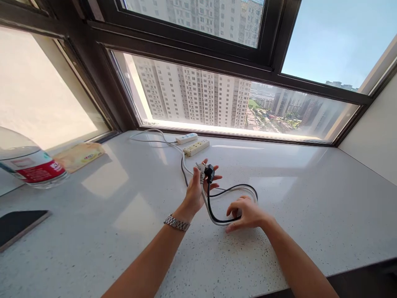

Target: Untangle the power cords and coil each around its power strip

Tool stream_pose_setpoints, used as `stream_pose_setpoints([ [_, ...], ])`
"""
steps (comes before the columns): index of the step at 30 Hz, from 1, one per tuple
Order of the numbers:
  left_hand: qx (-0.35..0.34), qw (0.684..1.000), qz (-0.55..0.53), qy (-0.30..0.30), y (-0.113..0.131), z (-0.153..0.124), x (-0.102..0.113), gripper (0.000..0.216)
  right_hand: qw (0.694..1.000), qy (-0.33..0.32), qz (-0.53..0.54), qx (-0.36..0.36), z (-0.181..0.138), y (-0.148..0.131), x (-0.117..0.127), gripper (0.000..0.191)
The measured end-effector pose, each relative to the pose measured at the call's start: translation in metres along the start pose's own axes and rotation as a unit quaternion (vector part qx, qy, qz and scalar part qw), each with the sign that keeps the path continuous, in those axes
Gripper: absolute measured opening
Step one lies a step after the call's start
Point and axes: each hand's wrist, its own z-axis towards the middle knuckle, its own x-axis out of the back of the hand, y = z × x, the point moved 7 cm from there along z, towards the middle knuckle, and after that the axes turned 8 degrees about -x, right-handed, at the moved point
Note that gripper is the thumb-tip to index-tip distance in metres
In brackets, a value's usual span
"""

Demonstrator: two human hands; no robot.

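My left hand [198, 188], with a metal watch at the wrist, is raised above the white speckled counter [124, 231] and holds a black plug [209, 171] and a white plug [201, 167] together at their heads. Their black and white cables [214, 213] hang down and loop across the counter. My right hand [246, 214] rests on that loop, fingers curled over the cords. Two power strips [196, 147], one white and one cream, lie near the window behind the hands.
A large water bottle with a red label [29, 163] stands at the far left, beside a yellowish packet [79, 155]. A dark phone or tablet [18, 225] lies at the left edge. A window frame [217, 62] borders the counter's far side; a wall stands at the right.
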Motion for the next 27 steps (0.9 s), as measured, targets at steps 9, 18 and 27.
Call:
stream_pose_setpoints([
  [9,-0.004,0.996,0.063,-0.059,-0.028,-0.023,-0.025,0.075,0.974,0.022,0.224,-0.025,0.006,-0.015,-0.03,0.014],
  [18,-0.011,0.998,-0.021,0.062,-0.004,-0.008,0.029,0.05,0.864,0.302,0.4,-0.056,-0.007,0.021,0.034,0.027],
  [27,0.033,0.958,0.224,-0.177,-0.032,-0.025,-0.003,0.058,0.7,0.518,0.486,-0.074,-0.04,0.068,0.087,0.026],
])
